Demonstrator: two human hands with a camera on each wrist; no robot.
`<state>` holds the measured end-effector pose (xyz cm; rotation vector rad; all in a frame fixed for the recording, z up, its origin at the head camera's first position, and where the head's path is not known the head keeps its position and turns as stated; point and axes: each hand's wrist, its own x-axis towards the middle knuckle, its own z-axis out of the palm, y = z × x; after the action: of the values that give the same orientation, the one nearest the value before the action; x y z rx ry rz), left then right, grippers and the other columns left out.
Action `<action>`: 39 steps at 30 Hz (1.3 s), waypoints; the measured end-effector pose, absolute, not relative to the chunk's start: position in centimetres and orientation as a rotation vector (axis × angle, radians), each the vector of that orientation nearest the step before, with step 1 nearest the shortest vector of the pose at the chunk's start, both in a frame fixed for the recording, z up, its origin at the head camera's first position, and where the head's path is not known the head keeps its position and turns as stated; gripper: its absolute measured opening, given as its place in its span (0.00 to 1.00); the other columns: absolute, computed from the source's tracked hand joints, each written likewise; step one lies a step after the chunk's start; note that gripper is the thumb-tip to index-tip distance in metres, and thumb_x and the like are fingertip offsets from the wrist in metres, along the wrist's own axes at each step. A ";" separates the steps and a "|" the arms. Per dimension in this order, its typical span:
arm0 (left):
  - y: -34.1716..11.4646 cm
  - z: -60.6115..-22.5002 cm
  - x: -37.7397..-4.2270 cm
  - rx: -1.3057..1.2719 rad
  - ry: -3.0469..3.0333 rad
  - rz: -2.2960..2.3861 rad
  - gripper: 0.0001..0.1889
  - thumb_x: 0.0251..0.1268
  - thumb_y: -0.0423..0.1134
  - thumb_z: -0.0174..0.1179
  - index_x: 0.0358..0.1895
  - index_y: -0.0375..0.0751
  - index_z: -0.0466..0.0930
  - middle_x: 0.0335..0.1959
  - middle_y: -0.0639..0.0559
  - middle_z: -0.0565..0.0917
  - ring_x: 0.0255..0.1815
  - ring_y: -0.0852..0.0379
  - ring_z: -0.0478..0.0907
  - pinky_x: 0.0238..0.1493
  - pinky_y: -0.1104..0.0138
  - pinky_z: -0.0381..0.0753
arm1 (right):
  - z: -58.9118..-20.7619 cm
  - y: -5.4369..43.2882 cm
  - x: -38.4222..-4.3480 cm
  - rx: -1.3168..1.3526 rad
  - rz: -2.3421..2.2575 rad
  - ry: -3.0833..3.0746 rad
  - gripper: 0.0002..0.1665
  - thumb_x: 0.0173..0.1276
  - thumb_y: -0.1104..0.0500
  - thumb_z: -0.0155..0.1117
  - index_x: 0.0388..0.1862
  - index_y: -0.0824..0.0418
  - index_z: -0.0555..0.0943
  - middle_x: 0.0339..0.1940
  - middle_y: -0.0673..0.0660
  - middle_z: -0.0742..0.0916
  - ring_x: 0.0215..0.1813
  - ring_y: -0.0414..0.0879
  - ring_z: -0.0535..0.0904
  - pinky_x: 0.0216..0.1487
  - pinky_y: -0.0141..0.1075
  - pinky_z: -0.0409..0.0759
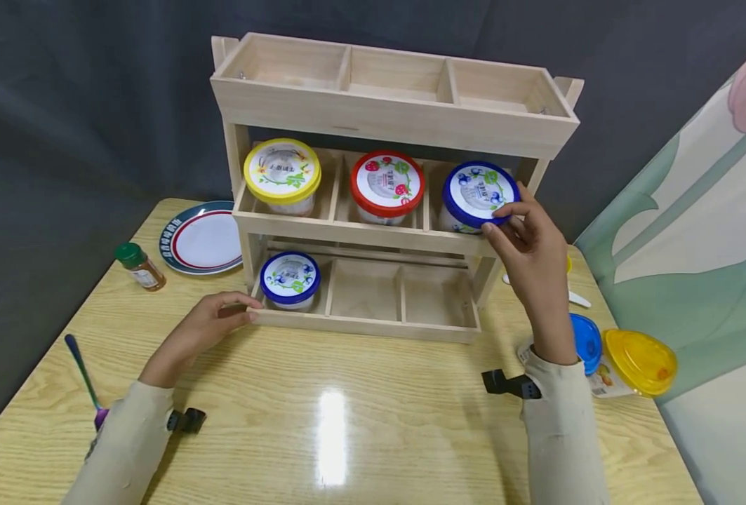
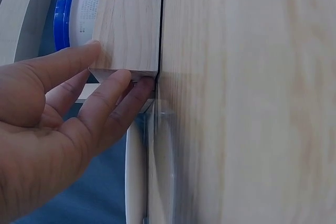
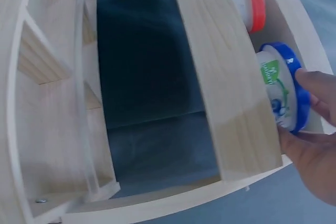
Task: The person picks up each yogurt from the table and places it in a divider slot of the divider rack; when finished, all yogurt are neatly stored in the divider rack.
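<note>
The large round tub with a dark blue lid and blueberry print (image 1: 476, 193) is being gripped at its rim by the right hand (image 1: 530, 238), thumb at the front, fingers at the side; it is held in the right compartment of the middle tier, though whether its base is touching the floor there cannot be told. Down at the lower left, the front corner of the three-tier pale wooden rack (image 1: 398, 119) is held lightly by the left hand (image 1: 208, 319), thumb on the front face. Along that middle tier, the centre is filled by a red-lidded strawberry-print tub (image 1: 388, 184), the left by a yellow-lidded round tub (image 1: 282, 172). Below, the left compartment is occupied by a smaller blue-lidded round tub (image 1: 290, 277). Farther left, a blue-rimmed white plate (image 1: 205, 238) and a green-capped jar (image 1: 140, 266) are seen; at right, a yellow-lidded container (image 1: 641, 361) is set beside a bright blue lid (image 1: 586, 344).
</note>
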<state>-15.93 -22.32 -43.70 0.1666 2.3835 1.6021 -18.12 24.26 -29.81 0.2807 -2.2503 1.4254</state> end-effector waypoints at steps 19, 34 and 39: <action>-21.4 -43.5 -15.7 0.209 2.459 1.551 0.12 0.84 0.29 0.59 0.60 0.27 0.83 0.68 0.27 0.79 0.75 0.26 0.71 0.73 0.34 0.71 | -29.8 25.2 -10.9 0.366 0.930 -2.337 0.36 0.72 0.75 0.72 0.77 0.65 0.75 0.82 0.52 0.76 0.76 0.45 0.76 0.66 0.27 0.77; -21.7 -43.7 -15.7 0.177 2.463 1.542 0.13 0.85 0.32 0.59 0.62 0.28 0.83 0.70 0.30 0.79 0.72 0.30 0.75 0.70 0.40 0.74 | -31.8 26.8 -1.7 0.496 0.815 -2.198 0.41 0.82 0.35 0.63 0.56 0.76 0.86 0.67 0.56 0.88 0.71 0.35 0.79 0.71 0.24 0.72; -21.8 -43.6 -15.6 0.169 2.449 1.554 0.14 0.85 0.32 0.59 0.64 0.28 0.82 0.71 0.29 0.77 0.72 0.28 0.75 0.71 0.39 0.74 | -32.6 28.2 -0.5 0.386 0.888 -2.147 0.36 0.82 0.43 0.67 0.53 0.81 0.84 0.68 0.52 0.87 0.71 0.38 0.79 0.70 0.24 0.73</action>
<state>-15.63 -21.85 -43.61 0.1694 2.4490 1.5537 -0.51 28.20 -32.65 0.3860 -2.1475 0.8879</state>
